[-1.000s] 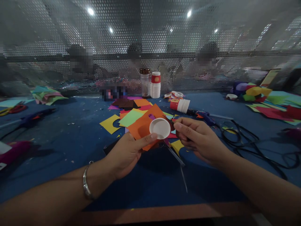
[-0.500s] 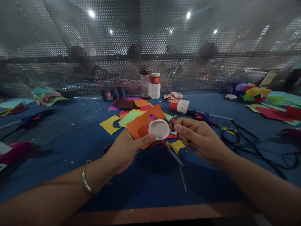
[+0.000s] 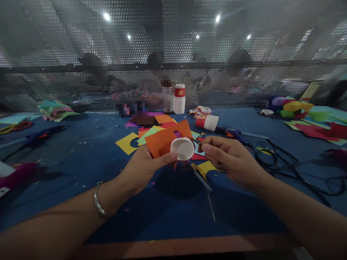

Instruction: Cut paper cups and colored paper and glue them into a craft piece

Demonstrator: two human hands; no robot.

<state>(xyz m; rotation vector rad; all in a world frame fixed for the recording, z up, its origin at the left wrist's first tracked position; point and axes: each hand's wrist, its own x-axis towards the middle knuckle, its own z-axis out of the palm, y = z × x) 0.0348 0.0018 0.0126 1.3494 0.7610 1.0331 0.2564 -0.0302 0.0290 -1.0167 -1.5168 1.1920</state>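
My left hand (image 3: 145, 166) is closed around a white paper cup (image 3: 182, 149) and a sheet of orange paper (image 3: 165, 139) behind it. The cup's open mouth faces me, and the thumb lies on its rim. A small purple piece (image 3: 177, 134) shows just above the cup, against the orange sheet. My right hand (image 3: 230, 155) is closed on a pair of small scissors (image 3: 196, 141), whose dark blades point at the cup's right side by the paper's edge. Its fingers hide most of the handles.
Coloured paper, including a cut yellow sheet (image 3: 127, 143), lies beyond my hands. A cup stack (image 3: 179, 99) stands by a clear bottle (image 3: 167, 97); another cup stack (image 3: 207, 122) lies sideways. Glue guns (image 3: 235, 134) flank the table, with black cable (image 3: 287, 159) at right. Perforated metal (image 3: 173, 47) rises behind.
The orange paper has turned slightly, its upper right corner moving right. The cup has shifted a little left and up. My right hand stays nearly in place with the scissors.
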